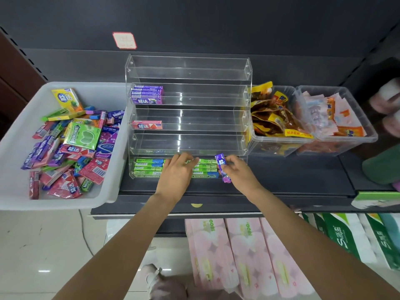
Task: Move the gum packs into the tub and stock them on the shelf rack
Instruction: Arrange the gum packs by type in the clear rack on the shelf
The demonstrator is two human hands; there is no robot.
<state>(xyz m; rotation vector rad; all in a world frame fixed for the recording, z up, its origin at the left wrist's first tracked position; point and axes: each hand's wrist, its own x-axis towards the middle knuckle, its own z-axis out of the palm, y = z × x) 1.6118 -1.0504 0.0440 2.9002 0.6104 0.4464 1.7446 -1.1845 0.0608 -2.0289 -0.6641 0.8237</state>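
Observation:
A clear acrylic tiered rack (pixel 188 118) stands on the dark shelf. Purple gum packs (pixel 147 95) fill the left of its second tier, a pink pack (pixel 147 124) lies one tier lower, and green gum sticks (pixel 148 167) line the bottom tier. My left hand (pixel 176 174) rests fingers-down on the green sticks in the bottom tier; whether it grips one I cannot tell. My right hand (pixel 237 172) pinches a purple gum pack (pixel 223 167) upright at the bottom tier's right end. The white tub (pixel 19 135) at left holds several mixed gum packs (pixel 73 146).
Two clear bins of snack packets (pixel 279 118) (pixel 333 118) stand right of the rack. A red-edged tag (pixel 124 40) hangs on the dark back panel. Pink tissue packs (pixel 244 252) and green-white paper packs (pixel 350 237) fill the lower shelf. Another person's blurred hand (pixel 387 100) shows at far right.

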